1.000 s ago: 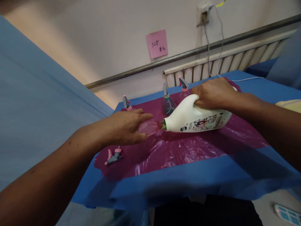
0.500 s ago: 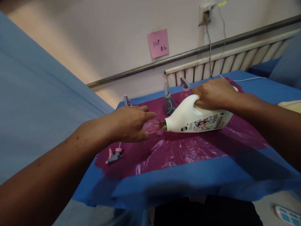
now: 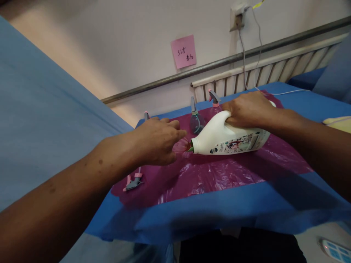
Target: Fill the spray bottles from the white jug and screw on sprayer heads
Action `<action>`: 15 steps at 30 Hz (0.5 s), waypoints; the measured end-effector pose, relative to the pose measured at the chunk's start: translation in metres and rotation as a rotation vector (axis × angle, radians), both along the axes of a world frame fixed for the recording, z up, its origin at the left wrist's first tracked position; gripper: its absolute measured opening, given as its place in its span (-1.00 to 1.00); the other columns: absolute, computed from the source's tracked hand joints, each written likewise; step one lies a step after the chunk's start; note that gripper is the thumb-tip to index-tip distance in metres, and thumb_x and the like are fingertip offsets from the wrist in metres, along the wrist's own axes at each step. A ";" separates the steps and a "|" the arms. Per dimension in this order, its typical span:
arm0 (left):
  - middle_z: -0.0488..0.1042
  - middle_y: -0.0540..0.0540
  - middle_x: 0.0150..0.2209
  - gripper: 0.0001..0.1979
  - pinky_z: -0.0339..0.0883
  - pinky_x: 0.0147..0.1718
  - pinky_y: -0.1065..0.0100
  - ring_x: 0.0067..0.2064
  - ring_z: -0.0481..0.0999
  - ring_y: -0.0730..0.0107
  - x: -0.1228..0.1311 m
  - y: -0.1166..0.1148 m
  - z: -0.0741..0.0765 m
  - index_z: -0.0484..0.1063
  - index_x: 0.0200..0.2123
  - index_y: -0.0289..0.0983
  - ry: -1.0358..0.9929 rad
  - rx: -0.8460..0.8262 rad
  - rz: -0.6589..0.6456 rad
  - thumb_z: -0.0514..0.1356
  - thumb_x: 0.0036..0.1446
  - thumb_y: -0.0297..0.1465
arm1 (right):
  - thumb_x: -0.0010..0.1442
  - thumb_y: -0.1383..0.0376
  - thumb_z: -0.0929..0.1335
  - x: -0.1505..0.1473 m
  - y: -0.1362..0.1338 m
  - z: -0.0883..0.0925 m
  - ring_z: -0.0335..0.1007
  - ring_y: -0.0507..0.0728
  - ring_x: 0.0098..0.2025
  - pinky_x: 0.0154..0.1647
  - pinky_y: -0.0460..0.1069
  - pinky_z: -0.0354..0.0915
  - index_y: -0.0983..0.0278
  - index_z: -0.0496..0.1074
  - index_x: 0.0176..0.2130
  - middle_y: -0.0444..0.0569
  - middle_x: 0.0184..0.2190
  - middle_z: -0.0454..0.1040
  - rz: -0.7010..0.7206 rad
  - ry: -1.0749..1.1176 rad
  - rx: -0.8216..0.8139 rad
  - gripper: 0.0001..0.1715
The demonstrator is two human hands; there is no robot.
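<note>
My right hand (image 3: 248, 109) is wrapped round the handle of a white detergent jug (image 3: 211, 137), which lies tipped nearly on its side with its open mouth to the left. Green shows at the jug's mouth. Against that mouth is the neck of a clear pink spray bottle (image 3: 180, 145), its head off. My left hand (image 3: 161, 140) is closed round this bottle and hides most of its body. A loose grey and pink spray head (image 3: 134, 182) lies in front of my left wrist.
Behind the jug stand a dark teal spray bottle (image 3: 196, 122) and a pink-collared one (image 3: 215, 104). Another sprayer top (image 3: 146, 115) shows behind my left hand. A purple plastic sheet (image 3: 208, 179) covers part of the blue table (image 3: 219, 204). A blue curtain (image 3: 49, 98) hangs at left.
My left hand has shifted slightly right and up, its fingers more curled, and the pink bottle has come a little closer to the jug. The jug has hardly moved.
</note>
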State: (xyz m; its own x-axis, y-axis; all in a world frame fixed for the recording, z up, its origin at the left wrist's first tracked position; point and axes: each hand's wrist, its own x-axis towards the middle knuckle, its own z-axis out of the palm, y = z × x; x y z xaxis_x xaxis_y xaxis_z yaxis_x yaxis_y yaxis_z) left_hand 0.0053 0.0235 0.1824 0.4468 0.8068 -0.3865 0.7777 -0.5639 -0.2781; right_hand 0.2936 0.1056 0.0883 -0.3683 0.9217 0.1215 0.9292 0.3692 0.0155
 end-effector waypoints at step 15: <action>0.66 -0.17 0.17 -0.47 0.40 0.19 -0.07 0.14 0.62 -0.16 0.005 -0.002 -0.001 0.67 0.24 -0.06 0.065 0.166 -0.059 0.40 0.18 -0.32 | 0.43 -0.01 0.36 0.005 -0.003 0.000 0.59 0.37 -0.16 -0.20 0.11 0.20 0.17 0.72 0.07 0.20 -0.19 0.72 -0.013 -0.011 0.027 -0.52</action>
State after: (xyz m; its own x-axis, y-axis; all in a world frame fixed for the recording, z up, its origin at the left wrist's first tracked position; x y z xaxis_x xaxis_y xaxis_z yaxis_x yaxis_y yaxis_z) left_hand 0.0107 0.0213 0.1812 0.4736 0.8352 -0.2795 0.7220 -0.5499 -0.4199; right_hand 0.2986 0.1030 0.0881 -0.3576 0.9229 0.1427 0.9337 0.3563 0.0351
